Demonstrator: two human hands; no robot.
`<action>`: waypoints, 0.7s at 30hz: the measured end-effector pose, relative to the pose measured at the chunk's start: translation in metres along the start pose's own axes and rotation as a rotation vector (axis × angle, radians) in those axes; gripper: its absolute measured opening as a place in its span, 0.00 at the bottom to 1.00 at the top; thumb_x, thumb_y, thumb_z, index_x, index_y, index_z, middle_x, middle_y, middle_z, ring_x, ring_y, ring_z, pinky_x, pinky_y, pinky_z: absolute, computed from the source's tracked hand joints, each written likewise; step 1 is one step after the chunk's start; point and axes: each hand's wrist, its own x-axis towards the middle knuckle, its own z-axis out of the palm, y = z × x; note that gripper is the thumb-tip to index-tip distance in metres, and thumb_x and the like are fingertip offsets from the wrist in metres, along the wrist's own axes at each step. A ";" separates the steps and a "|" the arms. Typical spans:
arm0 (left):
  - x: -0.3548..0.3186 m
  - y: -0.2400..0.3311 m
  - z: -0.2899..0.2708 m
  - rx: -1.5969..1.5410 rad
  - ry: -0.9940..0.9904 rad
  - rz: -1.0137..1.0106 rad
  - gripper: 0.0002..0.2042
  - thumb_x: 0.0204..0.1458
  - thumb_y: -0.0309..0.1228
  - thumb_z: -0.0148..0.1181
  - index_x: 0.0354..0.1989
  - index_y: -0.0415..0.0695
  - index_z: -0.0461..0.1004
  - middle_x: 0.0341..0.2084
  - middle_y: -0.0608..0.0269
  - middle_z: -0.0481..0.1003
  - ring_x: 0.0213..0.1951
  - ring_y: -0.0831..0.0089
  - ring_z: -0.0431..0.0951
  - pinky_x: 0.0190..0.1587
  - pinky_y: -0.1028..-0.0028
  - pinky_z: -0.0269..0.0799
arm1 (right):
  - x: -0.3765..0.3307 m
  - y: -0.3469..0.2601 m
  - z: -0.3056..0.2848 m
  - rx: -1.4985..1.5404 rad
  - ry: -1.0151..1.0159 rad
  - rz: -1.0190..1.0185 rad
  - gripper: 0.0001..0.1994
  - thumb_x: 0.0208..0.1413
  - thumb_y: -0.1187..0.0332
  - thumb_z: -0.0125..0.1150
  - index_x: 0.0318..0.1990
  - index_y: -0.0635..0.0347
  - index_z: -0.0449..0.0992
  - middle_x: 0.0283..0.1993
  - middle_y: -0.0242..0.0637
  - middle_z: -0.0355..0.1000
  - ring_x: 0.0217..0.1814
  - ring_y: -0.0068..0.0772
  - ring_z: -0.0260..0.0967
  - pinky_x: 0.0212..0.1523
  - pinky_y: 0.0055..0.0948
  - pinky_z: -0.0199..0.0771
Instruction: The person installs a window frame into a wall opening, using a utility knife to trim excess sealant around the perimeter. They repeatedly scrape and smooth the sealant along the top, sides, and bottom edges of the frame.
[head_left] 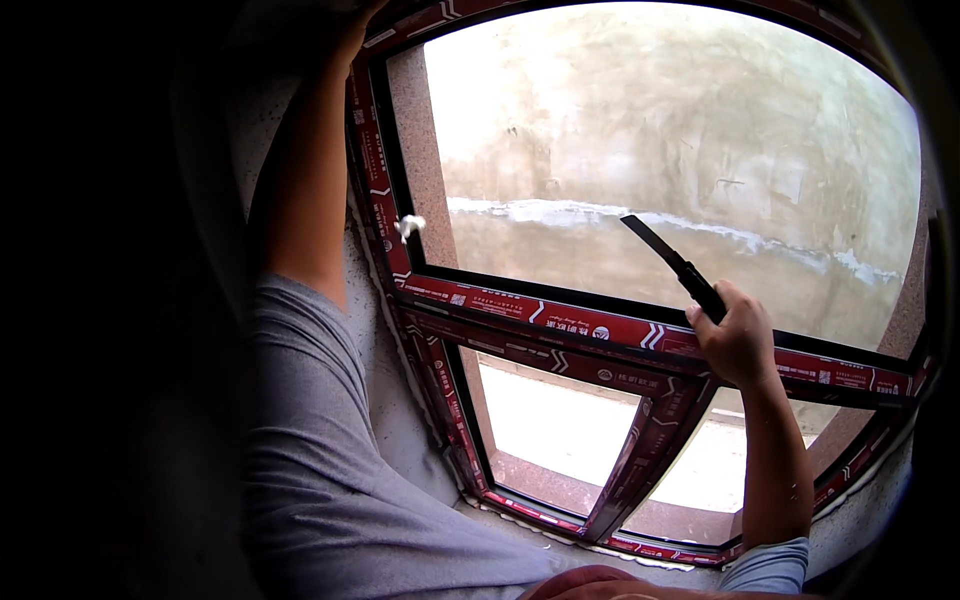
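My right hand [738, 335] is closed round the handle of a black utility knife [662, 252]. Its long dark blade points up and to the left, in front of the large upper pane [640, 130]. This hand is beside the middle rail of the window frame [560, 312], which is covered in red printed film. My left arm [312, 190] reaches up along the frame's left side. At the top edge of the picture, my left hand [362, 15] is only partly visible in shadow near the frame's upper corner; its fingers are hidden.
A small blurred white scrap [408, 227] shows against the left upright. Two smaller panes, a left one [560, 420] and a right one [700, 465], are below the rail. Grey plaster wall [385, 370] borders the frame. A stained wall with a pale crack stands beyond the glass.
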 end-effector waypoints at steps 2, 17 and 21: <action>0.004 -0.007 0.005 -0.077 0.010 -0.023 0.51 0.45 0.65 0.70 0.66 0.31 0.67 0.61 0.40 0.73 0.60 0.54 0.75 0.61 0.59 0.70 | -0.001 0.000 -0.001 0.015 0.005 0.015 0.13 0.54 0.62 0.66 0.31 0.64 0.74 0.26 0.55 0.75 0.35 0.63 0.76 0.39 0.51 0.74; 0.026 -0.018 -0.002 -0.263 -0.226 -0.088 0.47 0.46 0.59 0.72 0.68 0.34 0.67 0.67 0.40 0.67 0.70 0.53 0.64 0.72 0.55 0.55 | -0.002 0.003 -0.002 0.060 -0.001 0.037 0.13 0.55 0.62 0.66 0.30 0.63 0.74 0.24 0.52 0.73 0.30 0.59 0.75 0.35 0.48 0.72; 0.019 -0.015 -0.001 -0.232 -0.149 -0.091 0.47 0.47 0.56 0.73 0.68 0.34 0.67 0.67 0.41 0.67 0.70 0.54 0.64 0.72 0.55 0.55 | -0.003 0.007 0.000 0.041 0.009 0.019 0.13 0.55 0.62 0.65 0.30 0.63 0.74 0.24 0.52 0.73 0.31 0.60 0.75 0.36 0.50 0.71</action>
